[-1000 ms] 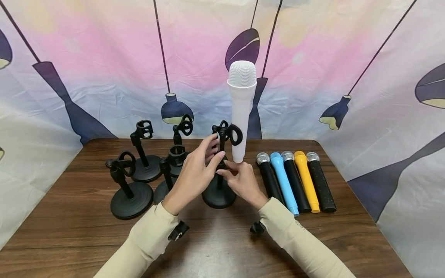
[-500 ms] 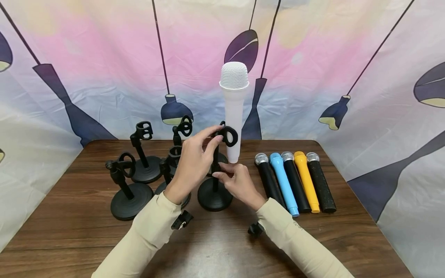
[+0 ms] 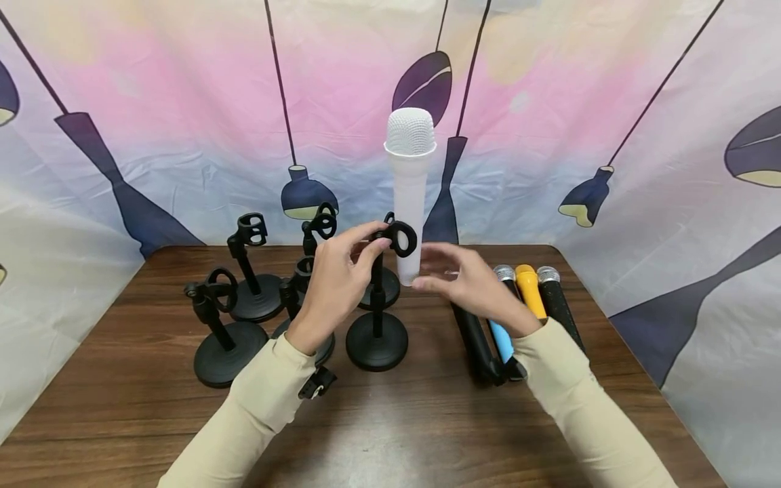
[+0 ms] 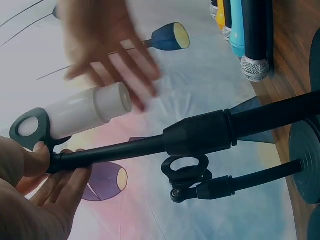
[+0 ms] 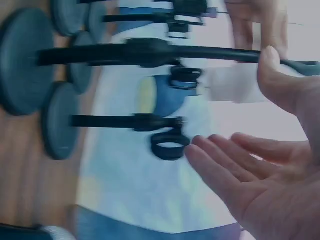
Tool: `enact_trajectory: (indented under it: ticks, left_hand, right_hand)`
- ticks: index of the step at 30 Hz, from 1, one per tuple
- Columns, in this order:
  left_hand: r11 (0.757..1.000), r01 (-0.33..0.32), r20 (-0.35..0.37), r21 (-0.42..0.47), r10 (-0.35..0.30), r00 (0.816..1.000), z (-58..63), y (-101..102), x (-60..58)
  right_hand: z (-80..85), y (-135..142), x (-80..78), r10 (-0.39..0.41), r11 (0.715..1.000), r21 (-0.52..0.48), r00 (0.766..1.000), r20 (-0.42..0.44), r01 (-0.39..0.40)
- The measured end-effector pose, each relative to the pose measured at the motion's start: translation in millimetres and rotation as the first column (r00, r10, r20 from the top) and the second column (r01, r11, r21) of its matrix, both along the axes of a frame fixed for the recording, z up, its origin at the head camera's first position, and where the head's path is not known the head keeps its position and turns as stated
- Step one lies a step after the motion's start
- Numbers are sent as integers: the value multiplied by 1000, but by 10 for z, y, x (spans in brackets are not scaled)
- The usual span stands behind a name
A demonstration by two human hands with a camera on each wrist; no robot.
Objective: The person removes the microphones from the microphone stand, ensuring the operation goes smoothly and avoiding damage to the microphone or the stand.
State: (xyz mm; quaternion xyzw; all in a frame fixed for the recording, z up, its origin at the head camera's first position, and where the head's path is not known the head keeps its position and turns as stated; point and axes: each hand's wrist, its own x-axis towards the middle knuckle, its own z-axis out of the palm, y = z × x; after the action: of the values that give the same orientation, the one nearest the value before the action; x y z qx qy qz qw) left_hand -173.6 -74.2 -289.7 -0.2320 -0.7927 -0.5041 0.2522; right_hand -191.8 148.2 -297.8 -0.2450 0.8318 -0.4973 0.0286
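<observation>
A white microphone (image 3: 409, 179) stands upright in the clip (image 3: 407, 237) of a black desktop microphone stand, whose round base (image 3: 377, 346) rests on the table. My left hand (image 3: 335, 281) pinches that stand high on its pole, just under the clip; the left wrist view shows thumb and fingers around the pole (image 4: 115, 152). Beside the microphone's lower end, my right hand (image 3: 470, 281) is held with its fingers loosely extended and nothing in them. It appears blurred in the left wrist view, and its palm shows in the right wrist view.
Several other black microphone stands (image 3: 228, 356) with vacant clips are grouped at the left and behind. On the right lies a row of microphones, among them a yellow one (image 3: 529, 288) and a blue one (image 3: 502, 340), partly hidden by my right arm. A patterned curtain hangs behind the table.
My right hand has let go of the stand's pole and moved right and up. My left hand has risen to grip below the clip; stand and microphone have shifted slightly left.
</observation>
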Motion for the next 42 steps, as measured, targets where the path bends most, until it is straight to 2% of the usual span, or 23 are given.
enact_trajectory:
  ticks: [5,11,15,18,22,24,27,31,34,40,42]
  left_hand:
    - [1000,3,-17,-15,-3,1000,-4,-14,1]
    - [1000,9,-36,-24,-10,999,-2,-32,0]
    - [999,-2,-48,-42,0,999,3,-31,-2]
    - [998,-12,-60,-57,9,998,8,-27,-2]
    - [998,-12,-68,-62,8,998,14,-30,-4]
    - [998,-9,-67,-61,5,998,16,-37,-6]
    - [998,-1,-64,-59,-3,998,12,-49,-6]
    - [998,8,-61,-65,-12,998,7,-57,-12]
    - [998,10,-61,-67,-14,998,4,-61,-14]
    - [998,24,-56,-49,-27,998,-1,-64,-14]
    - [999,26,-59,-46,-28,998,1,-62,-14]
  right_hand:
    - [366,-17,12,35,997,-64,990,-140,-44]
    - [588,-172,13,44,987,-141,962,-269,-84]
    - [642,-236,-10,30,979,-185,958,-284,-86]
    - [677,-247,-9,-18,987,-154,950,-312,-32]
    - [716,-262,-8,-75,995,-95,921,-382,42]
    - [730,-269,-13,-82,995,-82,909,-408,53]
    - [745,-264,-21,-65,997,-71,912,-405,39]
    - [748,-225,-47,11,997,-65,943,-333,-34]
    - [747,-218,-74,48,996,-54,949,-311,-68]
    - [780,-232,-78,45,999,-11,916,-398,-53]
    - [788,-228,-77,56,998,-10,915,-401,-65]
